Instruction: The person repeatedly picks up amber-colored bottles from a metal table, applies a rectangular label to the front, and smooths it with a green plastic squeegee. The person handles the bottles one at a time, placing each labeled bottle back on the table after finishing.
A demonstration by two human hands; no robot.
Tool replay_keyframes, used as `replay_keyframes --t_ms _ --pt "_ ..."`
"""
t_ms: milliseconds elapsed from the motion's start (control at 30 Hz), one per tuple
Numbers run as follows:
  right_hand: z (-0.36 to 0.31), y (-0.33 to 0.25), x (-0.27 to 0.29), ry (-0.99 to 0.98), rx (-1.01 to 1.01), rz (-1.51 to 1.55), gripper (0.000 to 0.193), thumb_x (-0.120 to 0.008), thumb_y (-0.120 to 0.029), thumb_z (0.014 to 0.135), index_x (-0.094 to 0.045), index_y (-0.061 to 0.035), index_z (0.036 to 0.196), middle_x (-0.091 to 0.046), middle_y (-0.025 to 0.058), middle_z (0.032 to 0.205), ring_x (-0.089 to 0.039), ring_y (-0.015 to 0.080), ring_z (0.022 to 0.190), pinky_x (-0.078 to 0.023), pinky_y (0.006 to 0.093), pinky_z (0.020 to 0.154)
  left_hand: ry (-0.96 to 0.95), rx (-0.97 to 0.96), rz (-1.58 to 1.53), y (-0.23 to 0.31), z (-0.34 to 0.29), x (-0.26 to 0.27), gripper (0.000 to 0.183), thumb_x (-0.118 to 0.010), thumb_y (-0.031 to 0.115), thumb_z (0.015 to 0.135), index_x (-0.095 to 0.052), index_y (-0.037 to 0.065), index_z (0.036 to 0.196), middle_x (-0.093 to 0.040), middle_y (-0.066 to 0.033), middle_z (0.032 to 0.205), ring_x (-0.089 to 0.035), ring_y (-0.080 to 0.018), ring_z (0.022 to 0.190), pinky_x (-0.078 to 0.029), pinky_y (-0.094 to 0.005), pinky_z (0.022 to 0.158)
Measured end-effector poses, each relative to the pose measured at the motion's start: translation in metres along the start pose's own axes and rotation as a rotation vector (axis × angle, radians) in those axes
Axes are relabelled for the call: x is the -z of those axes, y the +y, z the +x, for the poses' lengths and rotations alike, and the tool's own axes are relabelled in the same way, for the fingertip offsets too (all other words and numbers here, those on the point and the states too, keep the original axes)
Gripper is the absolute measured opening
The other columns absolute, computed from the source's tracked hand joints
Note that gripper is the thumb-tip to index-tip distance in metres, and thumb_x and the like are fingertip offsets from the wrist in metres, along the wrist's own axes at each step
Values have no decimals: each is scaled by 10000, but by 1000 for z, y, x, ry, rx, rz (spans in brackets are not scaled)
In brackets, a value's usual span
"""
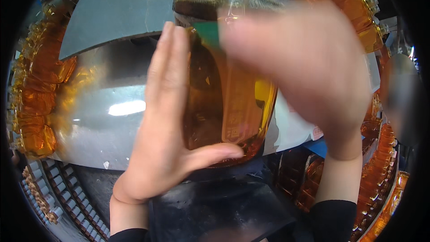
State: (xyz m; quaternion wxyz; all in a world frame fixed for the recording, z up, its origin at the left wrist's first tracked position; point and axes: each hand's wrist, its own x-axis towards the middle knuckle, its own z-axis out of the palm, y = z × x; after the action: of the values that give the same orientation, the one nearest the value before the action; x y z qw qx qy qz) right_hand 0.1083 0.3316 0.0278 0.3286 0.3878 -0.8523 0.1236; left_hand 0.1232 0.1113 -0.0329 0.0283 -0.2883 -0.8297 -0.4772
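A clear bottle of amber liquid (244, 103) lies with its neck toward the far side and its base toward me. My left hand (163, 121) rests along its left side, fingers straight and close together, thumb stretched out over the lower end. My right hand (309, 58) is smeared by motion above the bottle's upper right part; its fingers cannot be made out. Between the hands, a green patch (207, 33) shows near the bottle's shoulder. A dark bristled brush (197, 5) is behind the bottle neck.
Rows of amber bottles line the left (38, 98) and right (376, 166) sides, with more at the far right. A grey board (116, 13) lies across the shiny metal tabletop (103, 130). White paper (289, 127) is right of the bottle. Roller tracks (67, 188) stand at lower left.
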Motion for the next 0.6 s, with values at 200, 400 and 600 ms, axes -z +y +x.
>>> replay_keyframes --t_ms 200,400,600 --pt "-25 -89 51 -302 -442 294 227 -700 -44 724 -731 -84 946 -709 37 875 -665 180 756 -528 305 650 194 202 -209 6 3 0 1003 -375 795 868 -326 39 1524 -301 -191 1578 -383 -359 1414 -345 -525 1135" --pt "-58 -53 53 -243 -158 188 145 -749 -98 749 -755 -140 888 -703 -25 809 -637 152 763 -506 310 690 206 137 -241 9 -6 -4 952 -339 755 911 -362 8 1500 -353 -203 1548 -377 -348 1420 -318 -509 1152" --pt "1 -2 8 -78 -137 88 176 -780 -91 779 -745 -51 947 -733 33 893 -684 147 760 -537 258 671 230 47 -412 -1 -9 -6 970 -340 762 913 -363 -13 1495 -374 -189 1540 -374 -323 1425 -290 -470 1170"
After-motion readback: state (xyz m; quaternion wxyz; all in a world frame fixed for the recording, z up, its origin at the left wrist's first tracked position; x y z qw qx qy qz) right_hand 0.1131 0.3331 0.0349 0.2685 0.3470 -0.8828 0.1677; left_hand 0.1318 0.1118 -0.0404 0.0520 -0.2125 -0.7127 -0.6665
